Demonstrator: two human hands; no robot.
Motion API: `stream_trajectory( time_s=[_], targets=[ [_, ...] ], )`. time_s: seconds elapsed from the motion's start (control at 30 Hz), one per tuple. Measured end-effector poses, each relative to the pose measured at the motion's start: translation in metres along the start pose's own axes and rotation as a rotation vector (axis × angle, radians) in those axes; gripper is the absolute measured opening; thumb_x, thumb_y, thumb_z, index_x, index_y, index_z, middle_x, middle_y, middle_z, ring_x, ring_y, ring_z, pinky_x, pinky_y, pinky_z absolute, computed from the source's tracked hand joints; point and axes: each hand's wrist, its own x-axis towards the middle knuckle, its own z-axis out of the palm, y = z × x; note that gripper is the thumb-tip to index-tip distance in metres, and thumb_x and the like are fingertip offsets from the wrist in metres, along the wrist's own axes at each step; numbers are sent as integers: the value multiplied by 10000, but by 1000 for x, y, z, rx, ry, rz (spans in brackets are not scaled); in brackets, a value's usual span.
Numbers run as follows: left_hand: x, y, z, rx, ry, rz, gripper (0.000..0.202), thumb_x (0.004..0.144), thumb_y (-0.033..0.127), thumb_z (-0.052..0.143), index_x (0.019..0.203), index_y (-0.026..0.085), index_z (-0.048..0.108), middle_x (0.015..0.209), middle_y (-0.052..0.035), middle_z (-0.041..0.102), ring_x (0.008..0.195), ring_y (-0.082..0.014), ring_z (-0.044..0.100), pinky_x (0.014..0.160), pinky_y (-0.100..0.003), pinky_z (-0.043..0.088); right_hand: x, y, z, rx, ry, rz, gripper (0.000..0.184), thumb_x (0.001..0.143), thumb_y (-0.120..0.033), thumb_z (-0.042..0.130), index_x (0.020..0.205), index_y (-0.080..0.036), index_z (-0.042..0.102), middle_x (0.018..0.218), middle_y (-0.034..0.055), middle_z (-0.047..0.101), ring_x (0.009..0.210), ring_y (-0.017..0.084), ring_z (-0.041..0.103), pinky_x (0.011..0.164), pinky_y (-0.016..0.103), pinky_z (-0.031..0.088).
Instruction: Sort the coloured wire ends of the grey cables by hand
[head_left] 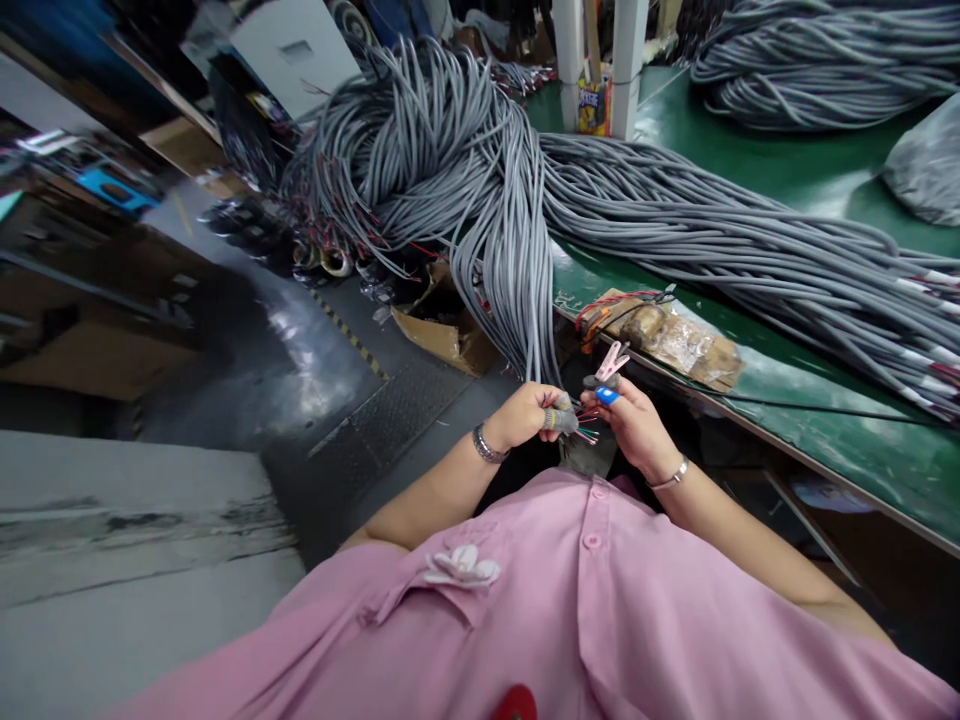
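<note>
My left hand (536, 415) has its fingers closed round the end of a grey cable, with grey coverings on some fingertips. Thin coloured wires (588, 432) fan out from it toward the right. Close beside them, my right hand (634, 425) is pinched, with blue tape round one digit and a dark grey covering on a fingertip. What lies between its fingers is hidden. A pink clothespin (613, 362) shows just beyond the right fingertips; whether they touch it I cannot tell. Grey cables (517, 270) hang over the table edge down to my left hand.
More grey cables (720, 235) lie along the green table (847, 370), with another coil (825, 60) at the back. A wrapped wooden block (675, 340) sits near the edge beside a black cord. Below stands an open cardboard box (442, 330); a grey surface (135, 540) is at left.
</note>
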Motion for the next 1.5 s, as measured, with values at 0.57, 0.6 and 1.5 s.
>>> stream_trajectory(
  time_s=[0.57, 0.6, 1.5],
  targets=[
    [24, 18, 7, -284, -57, -2, 237, 597, 315, 729, 543, 119, 608, 395, 10, 523, 323, -59, 401, 352, -187, 304, 38, 3, -4, 45, 127, -164, 512, 770, -721, 549, 757, -219, 649, 719, 22, 639, 581, 140, 513, 574, 289, 447],
    [26, 17, 7, -285, -56, -7, 236, 598, 315, 726, 545, 119, 606, 396, 10, 525, 323, -59, 403, 353, -186, 304, 39, 2, -3, 105, 98, -115, 511, 744, -723, 579, 783, -219, 651, 741, 25, 648, 582, 140, 518, 563, 289, 450],
    [17, 11, 17, -191, 70, 40, 178, 655, 264, 650, 572, 130, 568, 434, 10, 551, 350, -60, 443, 367, -172, 332, 32, -11, -2, 269, -42, 83, 539, 736, -755, 551, 839, -235, 646, 880, 41, 683, 666, 151, 592, 605, 301, 507]
  ],
)
